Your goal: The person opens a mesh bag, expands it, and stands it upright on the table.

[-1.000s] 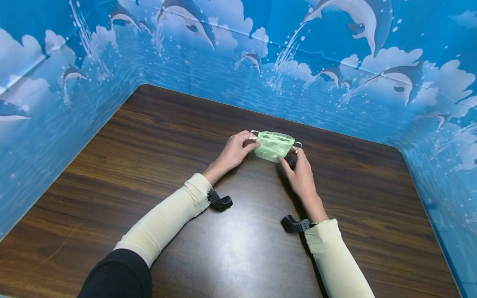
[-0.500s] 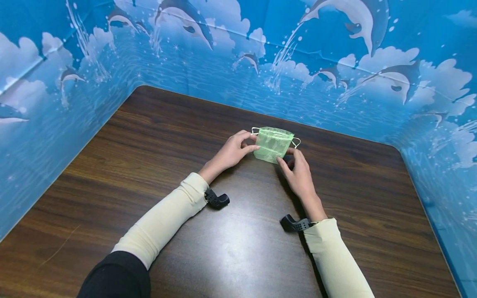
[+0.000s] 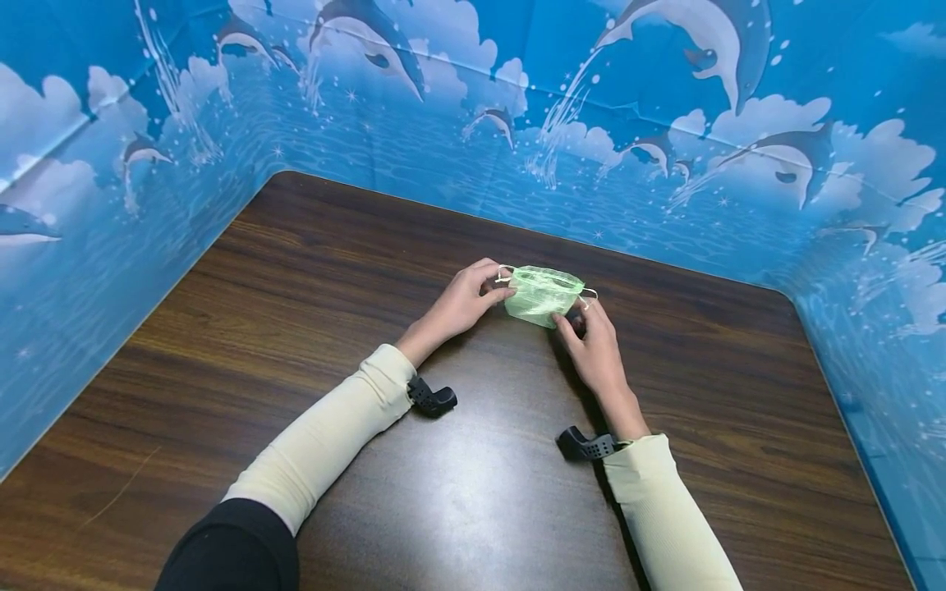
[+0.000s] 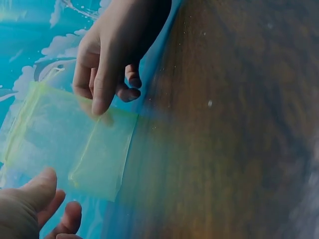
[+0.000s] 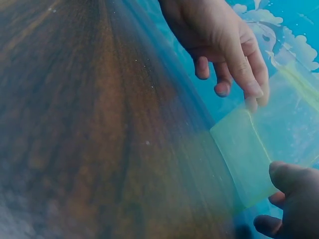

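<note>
A light green, see-through drawstring pouch (image 3: 544, 295) is stretched between both hands, its white cord loops sticking out at the two upper corners. My left hand (image 3: 464, 297) pinches its left side, thumb in front and fingers behind. On the right side, my right hand (image 3: 594, 345) pinches the pouch near its lower corner. In the left wrist view, the sheer fabric (image 4: 75, 134) shows a fold line close to its bottom edge. The right wrist view has the left hand (image 5: 227, 52) above and the right thumb (image 5: 291, 177) on the pouch's near edge.
A dark wood-grain table (image 3: 332, 271) lies beneath the hands. Blue curtains (image 3: 443, 164) printed with dolphins and clouds border its back and sides. Black wrist cameras (image 3: 433, 398) stick out inward from both cream sleeves.
The pouch tipped up to face me more half a second ago and now leans back again, its top edge lower. Both hands keep their pinch and have barely shifted.
</note>
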A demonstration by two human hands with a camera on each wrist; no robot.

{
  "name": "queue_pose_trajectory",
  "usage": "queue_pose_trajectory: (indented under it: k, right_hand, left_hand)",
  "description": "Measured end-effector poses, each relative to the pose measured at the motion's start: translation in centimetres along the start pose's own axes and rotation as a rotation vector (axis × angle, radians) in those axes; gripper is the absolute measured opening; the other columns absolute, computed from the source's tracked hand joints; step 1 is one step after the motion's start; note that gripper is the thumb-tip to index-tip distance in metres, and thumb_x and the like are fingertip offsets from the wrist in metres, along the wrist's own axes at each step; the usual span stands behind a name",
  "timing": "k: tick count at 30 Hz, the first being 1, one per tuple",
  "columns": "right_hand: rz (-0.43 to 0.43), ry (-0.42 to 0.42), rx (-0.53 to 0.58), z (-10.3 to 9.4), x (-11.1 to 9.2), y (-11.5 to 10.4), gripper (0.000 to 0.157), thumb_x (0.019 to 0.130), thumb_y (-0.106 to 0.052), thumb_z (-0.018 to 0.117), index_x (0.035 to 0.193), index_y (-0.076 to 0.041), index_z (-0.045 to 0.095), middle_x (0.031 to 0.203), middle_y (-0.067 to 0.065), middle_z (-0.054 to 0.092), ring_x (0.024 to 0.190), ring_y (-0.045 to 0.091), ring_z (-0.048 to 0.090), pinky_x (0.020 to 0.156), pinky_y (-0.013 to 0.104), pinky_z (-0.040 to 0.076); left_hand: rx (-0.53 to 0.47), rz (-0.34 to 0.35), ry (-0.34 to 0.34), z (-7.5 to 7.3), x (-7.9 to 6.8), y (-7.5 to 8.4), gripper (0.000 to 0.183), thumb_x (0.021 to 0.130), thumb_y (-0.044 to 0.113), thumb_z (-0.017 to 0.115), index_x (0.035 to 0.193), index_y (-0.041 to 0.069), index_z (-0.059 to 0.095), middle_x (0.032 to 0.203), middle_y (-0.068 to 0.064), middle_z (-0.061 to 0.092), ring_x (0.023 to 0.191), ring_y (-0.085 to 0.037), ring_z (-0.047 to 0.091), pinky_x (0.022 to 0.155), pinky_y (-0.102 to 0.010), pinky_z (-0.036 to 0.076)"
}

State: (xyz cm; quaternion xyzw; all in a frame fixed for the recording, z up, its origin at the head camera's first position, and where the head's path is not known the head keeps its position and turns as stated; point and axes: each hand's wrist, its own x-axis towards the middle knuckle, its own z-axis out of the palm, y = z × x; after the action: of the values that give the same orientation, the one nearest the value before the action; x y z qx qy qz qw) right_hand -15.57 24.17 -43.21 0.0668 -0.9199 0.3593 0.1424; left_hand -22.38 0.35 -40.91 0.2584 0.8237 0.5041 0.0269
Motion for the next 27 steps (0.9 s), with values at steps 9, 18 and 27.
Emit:
queue_pose_trajectory:
  k: [9, 18, 27]
  right_hand:
    - [0.014, -0.006, 0.007, -0.2, 0.0, 0.0, 0.042, 0.103, -0.031, 0.068, 0.134, -0.004, 0.060, 0.105, 0.015, 0.059, 0.079, 0.026, 0.055, 0.070, 0.037, 0.043]
    - [-0.008, 0.022, 0.021, -0.2, 0.0, 0.1, 0.040, 0.101, -0.027, 0.071, 0.132, -0.004, 0.062, 0.103, 0.016, 0.059, 0.080, 0.027, 0.057, 0.072, 0.037, 0.044]
    - [0.018, 0.012, -0.009, -0.7, 0.0, 0.4, 0.047, 0.099, -0.036, 0.073, 0.131, -0.004, 0.060, 0.108, 0.016, 0.059, 0.088, 0.030, 0.057, 0.081, 0.043, 0.043]
  left_hand:
    - [0.016, -0.023, -0.047, -0.4, 0.1, 0.2, 0.034, 0.102, 0.022, 0.069, 0.133, 0.008, 0.066, 0.133, -0.011, 0.063, 0.085, -0.019, 0.064, 0.076, -0.030, 0.051]
    - [-0.006, -0.023, -0.057, -0.6, 0.2, -0.1, 0.038, 0.101, 0.021, 0.069, 0.136, 0.007, 0.063, 0.134, -0.014, 0.062, 0.087, -0.024, 0.068, 0.075, -0.029, 0.049]
    - [-0.029, -0.036, -0.074, -1.6, 0.2, -0.3, 0.040, 0.102, 0.023, 0.069, 0.139, 0.011, 0.060, 0.142, -0.008, 0.060, 0.087, -0.024, 0.065, 0.074, -0.031, 0.049]
